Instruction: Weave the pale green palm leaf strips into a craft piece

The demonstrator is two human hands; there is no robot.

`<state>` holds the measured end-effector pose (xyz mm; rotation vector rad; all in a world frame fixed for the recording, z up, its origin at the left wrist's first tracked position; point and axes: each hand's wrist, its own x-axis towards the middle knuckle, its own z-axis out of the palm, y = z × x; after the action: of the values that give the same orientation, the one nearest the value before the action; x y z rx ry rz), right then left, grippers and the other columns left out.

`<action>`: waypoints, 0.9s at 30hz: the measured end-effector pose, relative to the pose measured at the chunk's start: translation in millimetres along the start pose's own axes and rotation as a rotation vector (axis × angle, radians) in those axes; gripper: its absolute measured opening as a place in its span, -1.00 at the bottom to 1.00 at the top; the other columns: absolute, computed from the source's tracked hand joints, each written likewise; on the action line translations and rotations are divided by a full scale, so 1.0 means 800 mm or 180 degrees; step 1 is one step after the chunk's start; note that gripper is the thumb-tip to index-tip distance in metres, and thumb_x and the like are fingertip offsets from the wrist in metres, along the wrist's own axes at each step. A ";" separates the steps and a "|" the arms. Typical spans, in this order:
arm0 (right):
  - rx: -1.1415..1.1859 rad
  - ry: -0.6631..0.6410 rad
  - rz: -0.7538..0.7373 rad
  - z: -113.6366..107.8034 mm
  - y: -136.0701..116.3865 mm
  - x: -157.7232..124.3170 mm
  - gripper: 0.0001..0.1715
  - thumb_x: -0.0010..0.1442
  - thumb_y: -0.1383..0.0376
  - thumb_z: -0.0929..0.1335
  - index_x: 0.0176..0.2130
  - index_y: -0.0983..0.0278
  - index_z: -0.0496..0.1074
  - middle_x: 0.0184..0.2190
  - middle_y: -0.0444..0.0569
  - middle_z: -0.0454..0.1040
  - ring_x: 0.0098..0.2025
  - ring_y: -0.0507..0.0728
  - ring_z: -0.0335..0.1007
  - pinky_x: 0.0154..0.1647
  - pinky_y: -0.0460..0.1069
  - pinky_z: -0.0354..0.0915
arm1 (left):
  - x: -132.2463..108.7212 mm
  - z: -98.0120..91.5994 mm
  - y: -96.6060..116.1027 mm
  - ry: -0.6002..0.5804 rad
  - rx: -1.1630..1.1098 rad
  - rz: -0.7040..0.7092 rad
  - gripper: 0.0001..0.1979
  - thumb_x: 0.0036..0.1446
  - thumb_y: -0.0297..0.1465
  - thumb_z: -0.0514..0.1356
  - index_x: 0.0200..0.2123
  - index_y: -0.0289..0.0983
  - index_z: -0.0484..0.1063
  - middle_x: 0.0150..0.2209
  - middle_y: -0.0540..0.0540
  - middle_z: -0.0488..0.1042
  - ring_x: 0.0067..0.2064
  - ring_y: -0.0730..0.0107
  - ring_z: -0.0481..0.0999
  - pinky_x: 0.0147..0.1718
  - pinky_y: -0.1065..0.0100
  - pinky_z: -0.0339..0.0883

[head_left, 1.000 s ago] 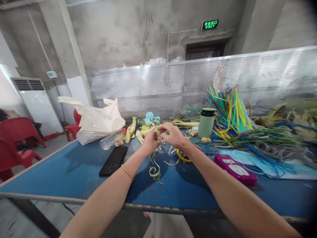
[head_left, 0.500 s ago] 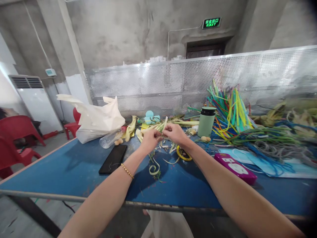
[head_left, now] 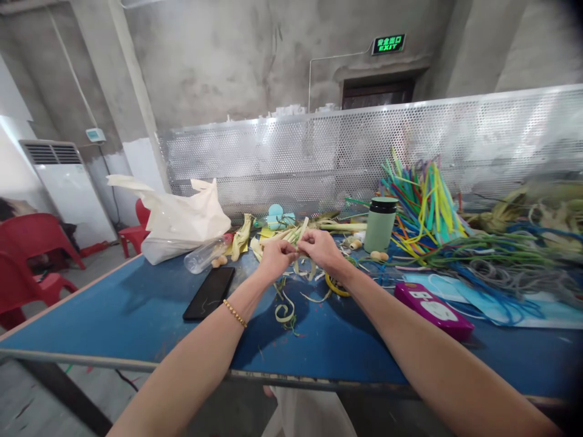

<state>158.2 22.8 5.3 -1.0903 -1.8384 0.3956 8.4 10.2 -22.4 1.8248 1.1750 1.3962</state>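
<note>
Close together above the blue table (head_left: 127, 315), my left hand (head_left: 275, 257) and my right hand (head_left: 322, 251) both pinch a pale green corn husk strip (head_left: 304, 226). Its upper end sticks up between them; the part within the fingers is hidden. Thin husk strips dangle just below the right fingers. Under the hands lie cut scraps and a curled strip (head_left: 285, 312). A yellow ring (head_left: 336, 286), perhaps a tape roll, sits partly behind my right wrist. More husk pieces (head_left: 285, 235) lie behind the hands.
To the left are a phone (head_left: 209, 294), a clear plastic bottle (head_left: 200, 260) and a white bag (head_left: 184, 221). A green canister (head_left: 380, 226), a purple box (head_left: 432, 311), blue masks (head_left: 505, 303) and colourful strips (head_left: 430, 203) occupy the right. A perforated metal screen (head_left: 282, 164) stands behind.
Both hands stay pinched in nearly the same place. The husk strip's upper end sits slightly lower, and thin strips now hang more visibly under the right fingers.
</note>
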 end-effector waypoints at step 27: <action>0.0221 0.0229 0.0287 -0.006 -0.004 0.000 -0.88 -0.05 0.40 0.33 -0.59 0.29 0.34 -0.60 -0.10 0.44 -0.53 0.04 0.33 -0.47 -0.08 0.23 | -0.010 0.008 0.028 0.0151 -0.0752 -0.0239 -0.82 -0.20 -0.55 0.28 -0.42 -0.32 0.41 -0.63 0.05 0.42 -0.58 0.49 0.36 -0.52 0.44 0.21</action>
<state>160.3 20.4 9.7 -1.1281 -1.7045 0.4638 20.5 -6.9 -9.8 1.5769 1.0418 1.4745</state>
